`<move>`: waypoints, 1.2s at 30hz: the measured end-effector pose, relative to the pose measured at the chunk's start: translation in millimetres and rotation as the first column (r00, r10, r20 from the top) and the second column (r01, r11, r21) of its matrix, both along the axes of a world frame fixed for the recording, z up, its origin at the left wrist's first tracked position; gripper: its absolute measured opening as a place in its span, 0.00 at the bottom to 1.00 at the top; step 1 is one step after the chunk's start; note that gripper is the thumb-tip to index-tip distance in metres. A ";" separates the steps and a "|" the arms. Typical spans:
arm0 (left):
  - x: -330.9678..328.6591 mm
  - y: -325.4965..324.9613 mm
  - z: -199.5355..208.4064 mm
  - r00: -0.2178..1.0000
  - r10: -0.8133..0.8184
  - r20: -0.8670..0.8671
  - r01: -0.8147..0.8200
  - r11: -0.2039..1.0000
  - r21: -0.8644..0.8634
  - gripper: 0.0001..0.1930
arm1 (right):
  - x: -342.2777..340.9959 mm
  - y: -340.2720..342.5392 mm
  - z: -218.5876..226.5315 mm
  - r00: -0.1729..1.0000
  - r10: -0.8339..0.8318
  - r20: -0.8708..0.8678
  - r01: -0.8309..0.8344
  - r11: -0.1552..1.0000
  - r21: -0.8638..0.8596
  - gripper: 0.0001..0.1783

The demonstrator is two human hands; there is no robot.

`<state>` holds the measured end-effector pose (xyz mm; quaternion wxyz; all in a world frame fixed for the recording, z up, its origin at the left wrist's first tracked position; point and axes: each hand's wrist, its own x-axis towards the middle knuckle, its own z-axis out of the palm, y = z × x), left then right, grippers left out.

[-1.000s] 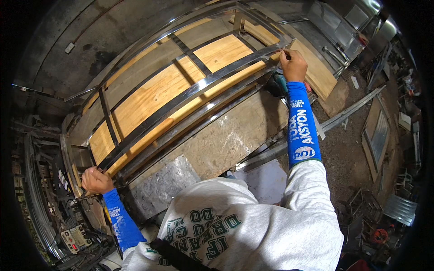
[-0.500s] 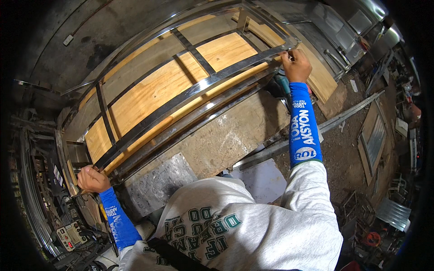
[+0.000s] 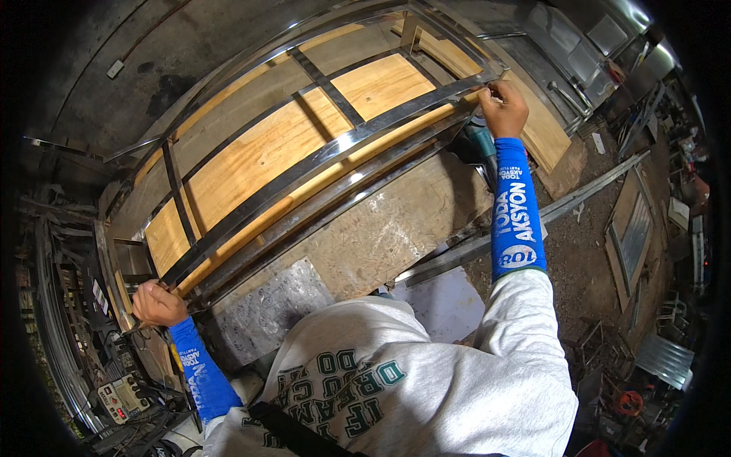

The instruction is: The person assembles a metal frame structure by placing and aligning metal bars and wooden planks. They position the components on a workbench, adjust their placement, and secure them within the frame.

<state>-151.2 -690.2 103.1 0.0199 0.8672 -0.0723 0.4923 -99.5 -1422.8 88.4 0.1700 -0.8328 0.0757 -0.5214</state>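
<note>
A long, shiny metal frame (image 3: 263,204) with crossbars stretches diagonally in front of me, with light-brown wooden boards (image 3: 259,156) showing between its bars. A narrow wooden strip (image 3: 304,196) runs along beneath its near rail. My left hand (image 3: 158,303) is closed around the frame's near left corner. At the other end of the same rail, my right hand (image 3: 505,109) is closed at the near right corner, thumb and fingers curled together; its grip is partly hidden. A teal power tool (image 3: 481,142) lies under that end, beside my right wrist.
Below the frame is a worn work surface (image 3: 381,236) with a grey metal sheet (image 3: 270,308) on it. A metal bar (image 3: 579,198) slants across the ground at right. A control box (image 3: 122,398) stands lower left. Long planks (image 3: 537,126) lie beyond my right hand.
My right hand has shifted slightly to the right at the frame's corner. My left hand and the frame look almost unmoved.
</note>
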 end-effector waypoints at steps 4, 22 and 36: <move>0.1 1.4 -1.3 1.000 0.011 -0.006 -0.011 1.000 0.004 0.23 | -2.0 -6.0 -3.3 0.996 0.085 -0.007 -0.083 0.991 0.102 0.07; -0.6 -0.1 0.6 1.000 -0.010 -0.006 0.009 1.000 -0.030 0.23 | -2.8 10.8 -12.2 0.991 -0.123 0.061 0.120 0.991 0.058 0.07; -0.6 -0.8 1.0 1.000 0.023 -0.011 -0.023 1.000 -0.004 0.23 | 13.3 -10.7 -53.1 0.971 0.021 0.238 -0.159 0.800 0.578 0.06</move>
